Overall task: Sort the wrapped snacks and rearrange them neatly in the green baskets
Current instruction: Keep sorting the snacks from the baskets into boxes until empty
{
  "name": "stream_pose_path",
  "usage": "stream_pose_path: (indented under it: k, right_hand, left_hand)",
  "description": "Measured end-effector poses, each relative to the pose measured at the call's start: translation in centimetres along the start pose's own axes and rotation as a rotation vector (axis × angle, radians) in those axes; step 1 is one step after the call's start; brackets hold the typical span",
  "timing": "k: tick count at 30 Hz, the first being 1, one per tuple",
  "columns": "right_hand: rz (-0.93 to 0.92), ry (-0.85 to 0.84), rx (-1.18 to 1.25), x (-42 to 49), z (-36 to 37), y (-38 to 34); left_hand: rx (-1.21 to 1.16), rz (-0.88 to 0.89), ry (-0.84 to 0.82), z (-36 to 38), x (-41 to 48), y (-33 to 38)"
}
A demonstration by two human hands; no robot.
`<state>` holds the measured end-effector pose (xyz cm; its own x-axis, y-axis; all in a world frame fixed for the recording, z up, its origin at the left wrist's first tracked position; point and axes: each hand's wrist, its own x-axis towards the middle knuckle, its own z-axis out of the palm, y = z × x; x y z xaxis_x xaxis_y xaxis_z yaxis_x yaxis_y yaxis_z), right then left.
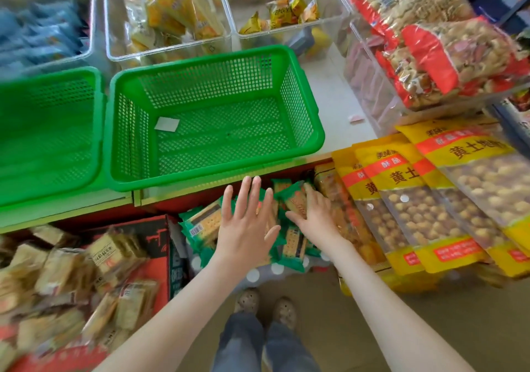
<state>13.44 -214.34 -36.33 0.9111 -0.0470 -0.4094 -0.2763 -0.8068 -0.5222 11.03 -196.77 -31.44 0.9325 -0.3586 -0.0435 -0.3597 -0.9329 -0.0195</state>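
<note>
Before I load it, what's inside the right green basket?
Only a small white paper slip lies in the green basket; no snacks. What's under the slip is covered.

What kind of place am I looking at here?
Probably a snack shop or small grocery. Clear bins hold wrapped snacks, green baskets stand in front of them, and large yellow bags of one product lean in a row.

Bright, even light fills the shop scene; shadows are soft and faint. Glare streaks the clear bins (167, 47) and the glossy yellow bags (415, 205). Blur smears the left edge, where the blue packets (43, 33) lose detail. The green basket (218, 168) bows under wide-angle distortion.
</note>
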Motion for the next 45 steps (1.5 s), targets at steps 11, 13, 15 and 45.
stream_pose_path:
  k: [11, 13, 15, 45]
  right_hand:
    - [-0.182, 0.219, -0.207, -3.1, -0.6, -1.1]
    - [-0.248, 0.293, -0.191, -4.0, -1.2, -2.1]
    - [-0.313, 0.373, -0.202, -5.1, -1.7, -3.6]
    - [-1.069, 0.131, -0.198, -25.9, 36.1, -57.0]
  left_hand:
    - [-0.02, -0.076, 0.092, -0.4, -2.5, -0.2]
    - [-0.039, -0.095, 0.123, -0.8, -2.9, -0.3]
    - [-0.052, -0.111, 0.174, -1.1, -3.4, -0.8]
    - [-0.138, -0.727, 0.373, -6.7, -50.6, -51.7]
